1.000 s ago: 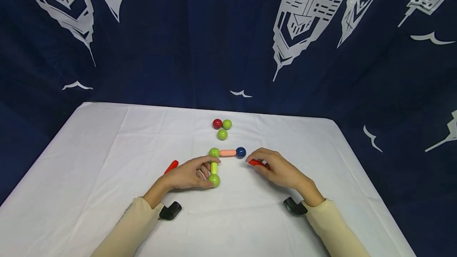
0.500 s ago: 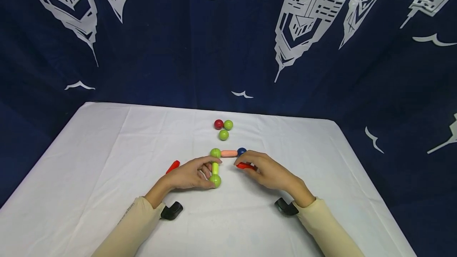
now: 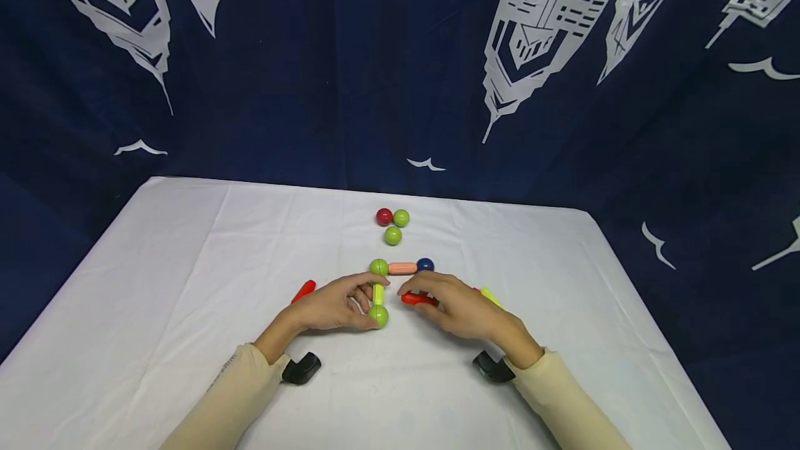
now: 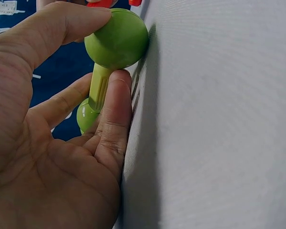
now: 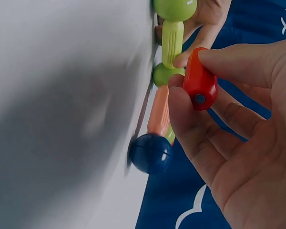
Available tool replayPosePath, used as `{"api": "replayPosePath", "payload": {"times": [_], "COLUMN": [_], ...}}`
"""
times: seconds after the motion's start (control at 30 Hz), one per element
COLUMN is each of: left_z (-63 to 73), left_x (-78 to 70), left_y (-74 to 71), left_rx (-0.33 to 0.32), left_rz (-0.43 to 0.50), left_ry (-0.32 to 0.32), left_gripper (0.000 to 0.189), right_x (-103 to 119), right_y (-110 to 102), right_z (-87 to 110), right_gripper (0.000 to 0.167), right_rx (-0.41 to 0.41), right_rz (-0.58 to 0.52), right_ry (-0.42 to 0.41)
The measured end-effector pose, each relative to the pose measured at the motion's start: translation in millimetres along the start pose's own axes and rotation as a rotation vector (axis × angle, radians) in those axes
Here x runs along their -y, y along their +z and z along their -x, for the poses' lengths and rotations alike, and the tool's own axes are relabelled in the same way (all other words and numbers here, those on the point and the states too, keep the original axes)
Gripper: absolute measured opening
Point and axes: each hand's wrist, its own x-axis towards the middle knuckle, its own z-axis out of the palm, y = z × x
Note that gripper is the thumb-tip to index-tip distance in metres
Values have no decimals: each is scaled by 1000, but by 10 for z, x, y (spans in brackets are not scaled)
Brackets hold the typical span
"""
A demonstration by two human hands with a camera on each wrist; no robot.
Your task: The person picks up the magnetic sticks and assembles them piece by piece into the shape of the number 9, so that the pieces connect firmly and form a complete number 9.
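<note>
My left hand [image 3: 334,303] holds the near green ball [image 4: 118,40], its thumb on the ball and fingers beside the yellow-green rod [image 3: 378,294] joined to it. The rod leads to a far green ball [image 3: 378,267]. From there an orange ribbed rod [image 3: 402,268] runs right to a dark blue ball [image 3: 425,264], making an L shape on the table. My right hand [image 3: 459,307] pinches a red magnetic rod [image 5: 199,78] between thumb and fingertips, with a round metal end [image 5: 199,99] showing. The red rod is inside the L, apart from the near green ball.
Beyond the L lie a red ball [image 3: 384,217] and two green balls [image 3: 401,218]. Another red rod [image 3: 304,290] shows partly behind my left hand. A yellow rod [image 3: 490,296] lies beyond my right wrist, partly hidden. The white-covered table [image 3: 187,367] ends at a dark blue curtain [image 3: 281,89].
My right hand has moved left with the red rod, toward the near green ball, uncovering the yellow rod behind it. My left hand stays in place on the L.
</note>
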Motion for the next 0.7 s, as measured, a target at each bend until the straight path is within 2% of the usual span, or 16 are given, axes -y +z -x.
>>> {"api": "replayPosePath", "payload": {"times": [0.7], "left_z": [11], "left_x": [-10], "left_y": [11], "left_rx": [-10], "left_rz": [10], "left_ry": [13], "left_gripper": [63], "right_x": [63], "right_y": [112], "right_z": [-4], "right_gripper": [28], "right_rx": [90], "right_rz": [-3], "right_ry": [17]}}
